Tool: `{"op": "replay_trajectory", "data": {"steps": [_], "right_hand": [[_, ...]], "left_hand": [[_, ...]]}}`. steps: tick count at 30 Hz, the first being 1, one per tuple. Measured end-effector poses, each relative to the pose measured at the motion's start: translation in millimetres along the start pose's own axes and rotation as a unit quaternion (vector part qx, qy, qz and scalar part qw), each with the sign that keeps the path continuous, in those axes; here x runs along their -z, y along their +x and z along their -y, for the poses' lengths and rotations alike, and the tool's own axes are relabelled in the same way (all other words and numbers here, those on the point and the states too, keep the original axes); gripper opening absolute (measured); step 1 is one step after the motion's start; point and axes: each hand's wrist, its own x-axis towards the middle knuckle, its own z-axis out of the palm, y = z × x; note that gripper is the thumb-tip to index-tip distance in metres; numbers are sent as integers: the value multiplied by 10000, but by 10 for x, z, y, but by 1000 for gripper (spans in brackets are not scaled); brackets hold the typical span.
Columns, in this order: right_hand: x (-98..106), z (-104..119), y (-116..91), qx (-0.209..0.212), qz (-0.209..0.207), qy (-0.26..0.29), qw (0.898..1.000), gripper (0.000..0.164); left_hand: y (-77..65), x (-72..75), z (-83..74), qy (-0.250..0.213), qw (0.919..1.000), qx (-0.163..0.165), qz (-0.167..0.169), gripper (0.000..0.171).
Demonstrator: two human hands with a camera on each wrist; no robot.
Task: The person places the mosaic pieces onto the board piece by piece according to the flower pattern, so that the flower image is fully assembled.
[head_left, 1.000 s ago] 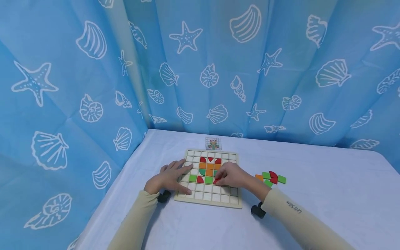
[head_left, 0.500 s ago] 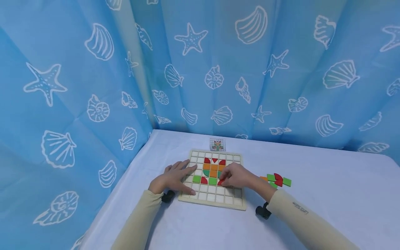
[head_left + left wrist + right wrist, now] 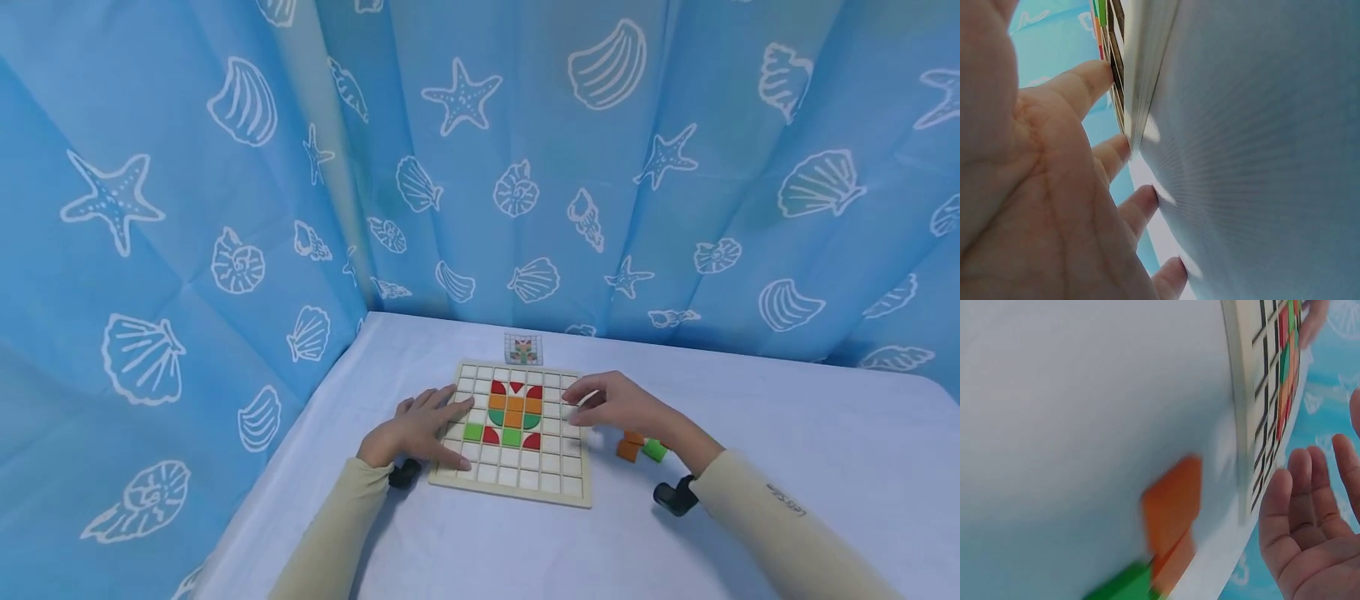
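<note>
A square wooden grid board (image 3: 511, 497) lies on the table. Red, orange, teal and green tiles form a pattern in its cells, with an orange tile (image 3: 513, 404) near the middle. My left hand (image 3: 417, 431) rests with spread fingers on the board's left side; the left wrist view has two fingertips at its edge and two on the cloth. Over the board's right edge hovers my right hand (image 3: 618, 403), fingers loosely bent and nothing between them. A red quarter-round tile (image 3: 532, 441) sits in a lower cell, left of that hand.
Loose orange tiles (image 3: 628, 448) and a green tile (image 3: 655, 451) lie right of the board, partly behind the right hand and forearm. A small pattern card (image 3: 522, 349) lies beyond the board's far edge. A blue shell-print curtain (image 3: 480, 167) hangs behind the white table.
My right hand has let go of the red quarter-round tile, which stays in its cell, and has moved right off the pattern. My left hand keeps its place on the board.
</note>
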Motion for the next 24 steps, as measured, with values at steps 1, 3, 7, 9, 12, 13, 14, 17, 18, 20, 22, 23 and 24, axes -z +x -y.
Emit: {"op": "replay_trajectory", "data": {"steps": [1, 3, 7, 9, 12, 13, 14, 17, 18, 20, 22, 23, 24], "right_hand": [[35, -28, -40, -43, -71, -29, 10000, 39], [91, -85, -115, -163, -238, -135, 9995, 39], [186, -196, -257, -422, -507, -339, 9972, 39], [237, -266, -331, -527, -604, -380, 9961, 38], [318, -403, -444, -616, -786, -379, 9943, 39], [348, -454, -487, -634, -835, -396, 9937, 40], [377, -507, -529, -666, -893, -402, 9930, 41], [468, -660, -665, -754, -1048, -338, 9911, 42], [496, -707, -709, -795, -1084, -330, 9904, 43], [549, -797, -792, -825, -1116, -345, 9897, 43], [588, -869, -859, -840, -1156, -417, 9889, 44], [604, -898, -890, -835, -1150, -459, 9888, 46], [618, -922, -917, -829, -1139, -489, 9888, 47]], "left_hand": [[2, -2, -5, 0, 10000, -12, 9, 103], [0, -5, -12, -22, 10000, -20, 31, 103], [-10, 0, -13, -36, 10000, -26, 46, 101], [-13, 12, -15, -21, 10000, -39, 23, 101], [-11, 29, -15, -13, 10000, -67, -8, 101], [-11, 34, -16, -34, 10000, -78, -1, 100], [-10, 35, -15, -42, 9999, -91, 8, 101], [-4, 19, -6, -31, 9999, -139, 29, 101], [2, 7, 0, 5, 9999, -138, 54, 101], [9, -13, 5, 71, 9999, -142, 46, 102], [14, -25, 7, 79, 9998, -164, -1, 102], [18, -29, 5, 90, 9998, -165, -9, 102], [20, -30, -2, 74, 9998, -175, -15, 102]]}}
